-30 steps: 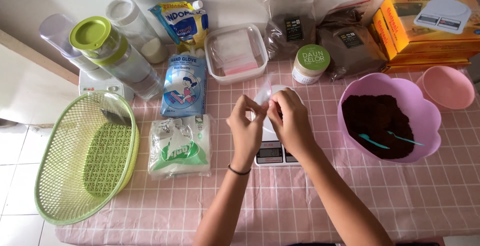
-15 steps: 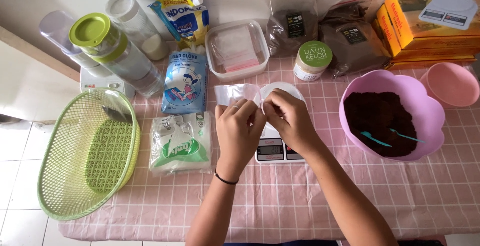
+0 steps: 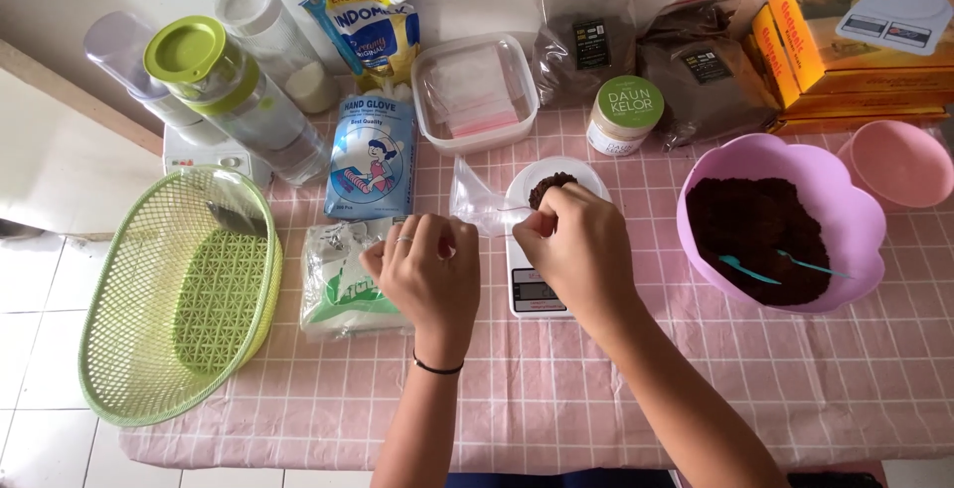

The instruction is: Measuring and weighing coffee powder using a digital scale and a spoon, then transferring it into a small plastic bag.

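Both hands pinch a small clear bag over the counter. The left hand has its grip clamped on the bag's edge. The right hand does likewise, above the white scale.

**Scale at the centre, basket left, bowl right**

On the pink checked cloth-covered surface, the small white kitchen scale sits mid-way, with the clear plastic bag just left of it. The green plastic mesh basket lies far left; the lilac scalloped bowl stands right. Behind the scale sits the clear lidded plastic tub.
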